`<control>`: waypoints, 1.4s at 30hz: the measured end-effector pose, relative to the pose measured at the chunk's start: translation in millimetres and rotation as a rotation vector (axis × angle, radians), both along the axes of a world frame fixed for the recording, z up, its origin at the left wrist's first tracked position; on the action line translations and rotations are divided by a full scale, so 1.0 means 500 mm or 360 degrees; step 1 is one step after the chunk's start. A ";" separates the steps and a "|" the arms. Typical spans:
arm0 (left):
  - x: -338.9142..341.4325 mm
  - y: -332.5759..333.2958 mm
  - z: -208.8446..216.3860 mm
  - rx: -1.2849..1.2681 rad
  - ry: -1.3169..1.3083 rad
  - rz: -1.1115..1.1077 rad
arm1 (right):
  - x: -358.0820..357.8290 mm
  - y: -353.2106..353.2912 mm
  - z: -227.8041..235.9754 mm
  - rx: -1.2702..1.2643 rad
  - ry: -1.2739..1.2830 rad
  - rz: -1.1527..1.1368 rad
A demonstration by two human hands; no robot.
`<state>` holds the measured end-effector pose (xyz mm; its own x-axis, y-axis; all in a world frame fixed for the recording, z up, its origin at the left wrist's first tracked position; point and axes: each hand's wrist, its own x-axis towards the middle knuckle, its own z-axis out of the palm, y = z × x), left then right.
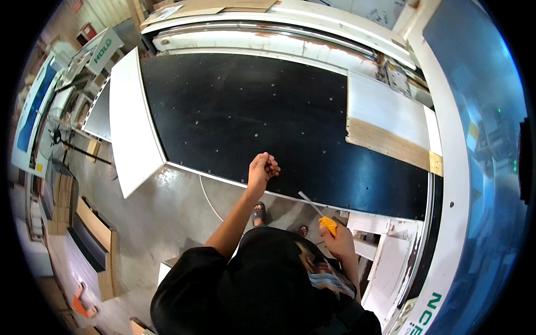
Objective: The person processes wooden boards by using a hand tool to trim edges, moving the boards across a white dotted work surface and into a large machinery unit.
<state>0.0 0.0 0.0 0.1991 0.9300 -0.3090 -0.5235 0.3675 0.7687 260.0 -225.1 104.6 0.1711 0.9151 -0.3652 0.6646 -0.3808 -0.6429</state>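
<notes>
Nearest the camera, black clothing (251, 285) is seen. Ahead of it, on the right, a yellow-handled tool (328, 225) is held in the right hand (341, 243), its fingers closed around the handle and its narrow shaft pointed far and left, toward the near edge of the black surface (206, 89); whether that edge is touched cannot be told. The tool is judged light and stiff, the handle probably plastic and best gripped, the slim shaft likely smooth and better left free. Over the near part of the surface, the left hand (263, 168) is held with its fingers curled partway in; whether anything small is pinched there cannot be told. Farther out, the surface is flanked by a white panel (129, 117) on the left and a brown strip (391, 144) on the right.
</notes>
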 end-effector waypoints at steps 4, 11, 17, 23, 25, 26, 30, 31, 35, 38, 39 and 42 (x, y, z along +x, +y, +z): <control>0.003 -0.012 0.014 0.0133 0.0039 0.0148 | -0.041 0.035 0.029 0.0276 0.0010 -0.0231; 0.024 -0.053 0.061 0.0886 0.1133 -0.0126 | -0.073 0.105 0.069 0.0458 -0.0094 -0.0173; 0.024 -0.059 0.069 0.0875 0.0951 -0.0112 | -0.078 0.120 0.063 0.0363 -0.0127 -0.0239; 0.010 -0.057 0.070 0.0920 0.0979 -0.0175 | 0.000 0.089 0.031 0.0269 0.0012 -0.0270; 0.001 -0.053 0.067 0.0945 0.0909 -0.0120 | 0.014 0.075 0.026 0.0040 0.0123 -0.0252; -0.008 -0.048 0.066 0.0939 0.1012 -0.0041 | 0.016 0.070 0.029 -0.0048 0.0172 -0.0223; -0.088 0.004 0.064 0.1405 0.2029 0.0352 | 0.020 0.039 0.031 -0.0358 0.0224 -0.0008; -0.110 0.010 0.059 0.1349 0.2235 0.0407 | 0.019 0.030 0.037 -0.0454 0.0197 0.0061; -0.165 0.020 0.006 0.0901 0.2808 0.0739 | 0.054 0.009 -0.035 -0.0428 -0.0162 0.0286; -0.154 0.019 0.013 0.0788 0.2863 0.0702 | 0.073 0.018 -0.045 -0.0520 -0.0333 0.0378; -0.151 0.022 0.013 0.0763 0.2878 0.0710 | 0.082 0.021 -0.053 -0.0527 -0.0401 0.0431; -0.144 0.020 0.010 0.0793 0.2863 0.0731 | 0.095 0.031 -0.066 -0.0687 -0.0443 0.0496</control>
